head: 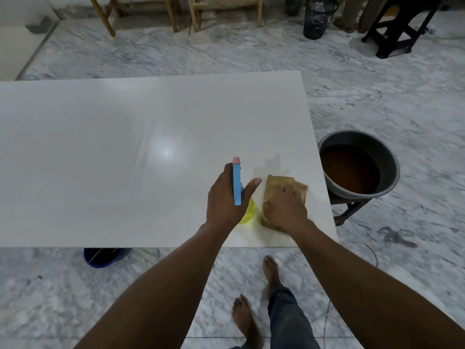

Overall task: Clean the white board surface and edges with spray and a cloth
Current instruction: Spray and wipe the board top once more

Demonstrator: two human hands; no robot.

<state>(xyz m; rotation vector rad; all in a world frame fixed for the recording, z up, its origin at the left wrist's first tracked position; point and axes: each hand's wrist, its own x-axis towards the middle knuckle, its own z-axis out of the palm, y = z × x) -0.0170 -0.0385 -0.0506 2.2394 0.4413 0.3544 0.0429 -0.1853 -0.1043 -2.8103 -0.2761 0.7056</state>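
Observation:
A large glossy white board lies flat in front of me. My left hand grips a spray bottle with a blue head, pink nozzle tip and yellow body, held just above the board near its right end. Right beside it, my right hand presses flat on a folded brown cloth against the board close to the near right corner. The cloth looks blurred with motion.
A grey metal basin of brown liquid sits on a low stand just past the board's right edge. A blue bucket shows under the near edge. Wooden furniture legs, a black mesh bin and a black stool stand beyond on the marble floor.

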